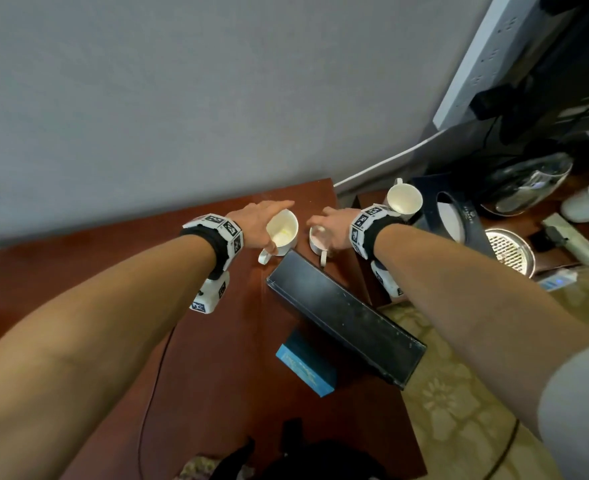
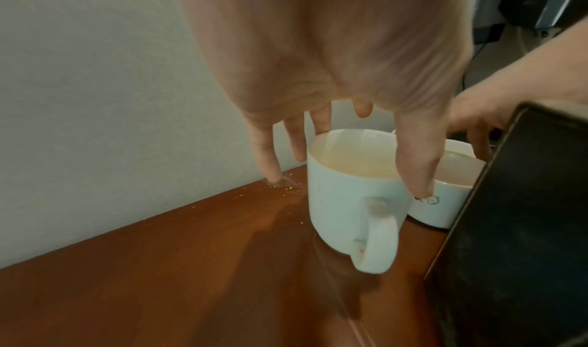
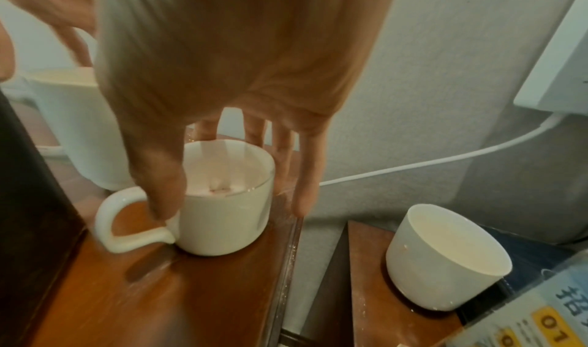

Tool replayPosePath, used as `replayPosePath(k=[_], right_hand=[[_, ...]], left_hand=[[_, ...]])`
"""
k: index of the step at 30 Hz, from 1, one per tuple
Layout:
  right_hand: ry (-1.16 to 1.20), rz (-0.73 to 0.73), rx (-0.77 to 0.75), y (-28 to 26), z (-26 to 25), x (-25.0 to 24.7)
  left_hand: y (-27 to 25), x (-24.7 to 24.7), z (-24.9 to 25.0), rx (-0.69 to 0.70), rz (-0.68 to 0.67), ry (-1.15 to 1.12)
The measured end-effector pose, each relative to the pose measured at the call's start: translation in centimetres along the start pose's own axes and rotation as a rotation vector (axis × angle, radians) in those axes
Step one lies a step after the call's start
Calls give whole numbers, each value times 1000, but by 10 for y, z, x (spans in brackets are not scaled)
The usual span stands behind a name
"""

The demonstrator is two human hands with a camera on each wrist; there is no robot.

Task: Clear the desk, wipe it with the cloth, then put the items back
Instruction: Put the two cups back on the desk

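Under each hand's spread fingers [image 2: 416, 166], a mug [image 2: 353, 201].

I see a bench [image 1: 119, 271] of reddish-brown wood, polished enough to mirror the mugs. Both mugs [image 2: 346, 199] [image 3: 222, 214] look like glossy white glazed ceramic. The black box [image 1: 348, 320] has a dull, scuffed, dusty finish. The wall [image 1: 182, 98] looks matt and finely textured. The strainer [image 1: 507, 251] looks like shiny perforated metal.
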State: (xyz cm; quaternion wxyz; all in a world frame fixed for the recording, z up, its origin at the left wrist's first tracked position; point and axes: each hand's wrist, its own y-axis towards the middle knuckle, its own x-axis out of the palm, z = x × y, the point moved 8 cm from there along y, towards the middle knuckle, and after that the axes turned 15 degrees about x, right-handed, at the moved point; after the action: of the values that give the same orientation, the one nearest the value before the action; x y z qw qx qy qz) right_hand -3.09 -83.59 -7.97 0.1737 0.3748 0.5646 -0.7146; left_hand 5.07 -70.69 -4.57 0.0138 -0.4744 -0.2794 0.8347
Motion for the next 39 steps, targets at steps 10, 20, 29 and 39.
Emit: replayPosePath(k=[10,20,29,39], right_hand=[[3,74,33,0,10,-17],[77,252,99,-44,-33,-97],[37,317,-29,-93,-190,-121],[-41,241,-85,-127,-409,-53]], left_hand=[[9,-4,3,-28,-19,190],[-83,-32,-35,-198,213,73],[-234,-12,-93,-364,348,11],[-418,70,-205,-508,295,-62]])
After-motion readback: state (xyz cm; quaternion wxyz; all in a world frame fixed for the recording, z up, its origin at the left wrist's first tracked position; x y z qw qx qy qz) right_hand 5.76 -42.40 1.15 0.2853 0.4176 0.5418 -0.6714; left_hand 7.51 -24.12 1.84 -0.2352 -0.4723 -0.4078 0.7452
